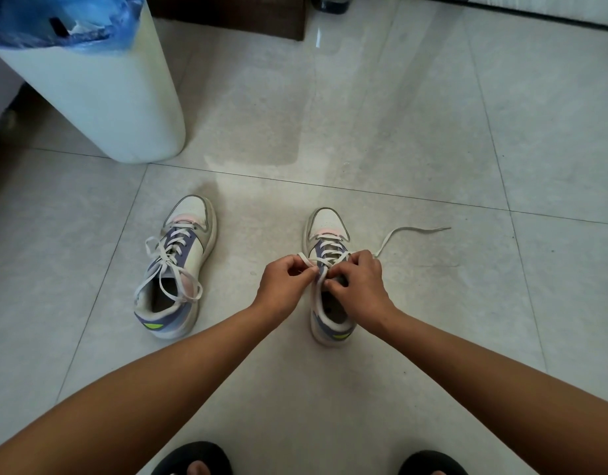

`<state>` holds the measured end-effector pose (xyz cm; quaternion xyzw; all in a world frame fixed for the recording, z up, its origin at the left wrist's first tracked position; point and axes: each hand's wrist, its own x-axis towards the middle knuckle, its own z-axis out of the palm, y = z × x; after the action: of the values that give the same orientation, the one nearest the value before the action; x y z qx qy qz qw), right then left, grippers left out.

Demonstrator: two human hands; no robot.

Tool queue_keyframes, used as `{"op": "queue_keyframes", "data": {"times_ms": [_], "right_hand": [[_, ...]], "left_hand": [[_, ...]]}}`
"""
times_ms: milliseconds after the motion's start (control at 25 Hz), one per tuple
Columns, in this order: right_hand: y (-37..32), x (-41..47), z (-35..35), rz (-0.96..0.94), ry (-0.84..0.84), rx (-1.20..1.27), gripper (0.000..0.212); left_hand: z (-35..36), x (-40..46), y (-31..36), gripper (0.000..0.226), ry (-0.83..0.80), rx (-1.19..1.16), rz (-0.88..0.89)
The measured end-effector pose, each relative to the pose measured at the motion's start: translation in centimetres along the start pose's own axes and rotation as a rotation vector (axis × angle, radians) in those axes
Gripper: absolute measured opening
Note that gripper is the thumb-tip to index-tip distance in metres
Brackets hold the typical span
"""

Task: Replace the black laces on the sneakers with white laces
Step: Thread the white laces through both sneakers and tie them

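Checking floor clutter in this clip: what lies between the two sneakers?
Only bare tile floor lies between the left sneaker and the right sneaker; the left hand at the right sneaker's laces juts slightly into the gap. The head view shows this.

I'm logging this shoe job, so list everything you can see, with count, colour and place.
sneakers: 2, white with purple and pink; left sneaker alone on the floor, right sneaker under the hands
white laces: 2; tied lace on the left sneaker, loose lace trailing right of the other
bin: 1, white with blue liner, upper left
floor: pale grey tiles
slippers: 2, black, bottom edge
left hand: pinches the lace
right hand: fingers curled on the lace at the tongue
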<state>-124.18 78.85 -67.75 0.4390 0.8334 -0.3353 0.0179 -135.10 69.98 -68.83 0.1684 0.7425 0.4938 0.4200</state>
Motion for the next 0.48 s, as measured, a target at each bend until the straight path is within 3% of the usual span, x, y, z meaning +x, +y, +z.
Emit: {"op": "queue_keyframes", "data": {"times_ms": [120, 240, 360, 480], "right_hand": [[-0.1, 0.0, -0.1, 0.009, 0.008, 0.023, 0.022], [0.1, 0.6, -1.0, 0.038, -0.006, 0.084, 0.036], [0.4, 1.3, -1.7, -0.056, -0.041, -0.162, 0.035], [0.4, 1.1, -1.6, -0.030, -0.040, -0.045, 0.036]], "left_hand": [[0.0, -0.1, 0.3, 0.016, 0.001, -0.038, -0.030], [-0.8, 0.6, 1.3, 0.011, 0.016, -0.159, -0.072], [-1.8, 1.7, 4.2, 0.010, -0.029, 0.004, 0.248], [-2.0, 2.8, 8.3, 0.006, -0.168, 0.381, 0.620]]}}
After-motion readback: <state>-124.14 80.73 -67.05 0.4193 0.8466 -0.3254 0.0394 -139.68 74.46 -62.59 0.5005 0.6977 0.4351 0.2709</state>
